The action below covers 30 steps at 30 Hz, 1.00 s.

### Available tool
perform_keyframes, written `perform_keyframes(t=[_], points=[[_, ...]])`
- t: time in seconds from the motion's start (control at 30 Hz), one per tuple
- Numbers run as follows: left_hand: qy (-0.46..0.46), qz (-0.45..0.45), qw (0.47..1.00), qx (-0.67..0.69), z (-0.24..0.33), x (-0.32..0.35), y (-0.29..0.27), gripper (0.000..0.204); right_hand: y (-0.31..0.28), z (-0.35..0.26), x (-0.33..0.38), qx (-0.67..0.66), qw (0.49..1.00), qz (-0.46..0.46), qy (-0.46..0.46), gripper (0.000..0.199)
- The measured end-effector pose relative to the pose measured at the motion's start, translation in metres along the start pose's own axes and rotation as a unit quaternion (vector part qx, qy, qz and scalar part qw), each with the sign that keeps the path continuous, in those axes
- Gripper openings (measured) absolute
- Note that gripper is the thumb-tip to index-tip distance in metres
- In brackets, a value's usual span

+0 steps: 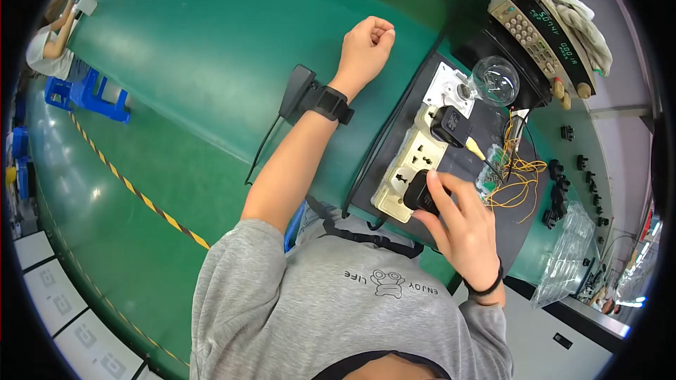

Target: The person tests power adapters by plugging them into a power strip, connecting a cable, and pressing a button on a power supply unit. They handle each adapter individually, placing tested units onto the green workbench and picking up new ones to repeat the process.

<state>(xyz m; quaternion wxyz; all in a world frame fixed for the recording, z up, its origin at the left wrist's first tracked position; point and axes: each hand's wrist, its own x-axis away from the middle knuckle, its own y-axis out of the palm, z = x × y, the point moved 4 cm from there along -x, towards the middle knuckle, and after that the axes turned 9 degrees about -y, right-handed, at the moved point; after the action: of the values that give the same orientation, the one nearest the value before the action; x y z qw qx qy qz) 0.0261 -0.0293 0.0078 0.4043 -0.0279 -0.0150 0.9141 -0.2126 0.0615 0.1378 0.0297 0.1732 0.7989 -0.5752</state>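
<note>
While the left hand (366, 46) rests curled in a fist on the smooth green table (211, 77), the right hand (461, 222) grips a small black plug adapter (421, 193) on the cream plastic socket strip (408, 169). It looks mid-plugging; next needs a straight, firm push. A round glass bulb (496, 81) sits beyond.

Left hand (366, 46) fisted, arm outstretched, right hand (461, 229) fingers (440, 193) curled, gripping
</note>
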Motion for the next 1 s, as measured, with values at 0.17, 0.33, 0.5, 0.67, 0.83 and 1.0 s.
perform_keyframes(t=[0.17,0.33,0.5,0.67,0.83,1.0], points=[[0.016,-0.025,1.000,-0.007,0.002,-0.003,0.004,0.014,0.011,-0.009,-0.009,0.079,0.995,-0.040,0.050,0.057],[0.017,-0.132,0.987,0.088,0.012,0.004,0.008,0.019,0.007,0.005,-0.010,-0.033,0.995,-0.062,0.075,0.051],[0.151,-0.370,0.917,-0.005,0.060,0.047,0.030,0.040,-0.013,0.061,0.016,0.133,0.962,0.147,0.189,0.041],[0.208,-0.426,0.878,-0.070,0.056,0.071,0.048,0.053,-0.015,0.083,0.027,0.090,0.967,0.132,0.200,0.017],[0.183,-0.409,0.893,-0.035,0.053,0.070,0.047,0.046,-0.020,0.061,0.051,0.024,0.981,0.062,0.181,0.014],[0.165,-0.418,0.893,-0.033,0.056,0.071,0.049,0.044,-0.004,0.038,0.061,-0.021,0.982,0.050,0.179,0.017]])
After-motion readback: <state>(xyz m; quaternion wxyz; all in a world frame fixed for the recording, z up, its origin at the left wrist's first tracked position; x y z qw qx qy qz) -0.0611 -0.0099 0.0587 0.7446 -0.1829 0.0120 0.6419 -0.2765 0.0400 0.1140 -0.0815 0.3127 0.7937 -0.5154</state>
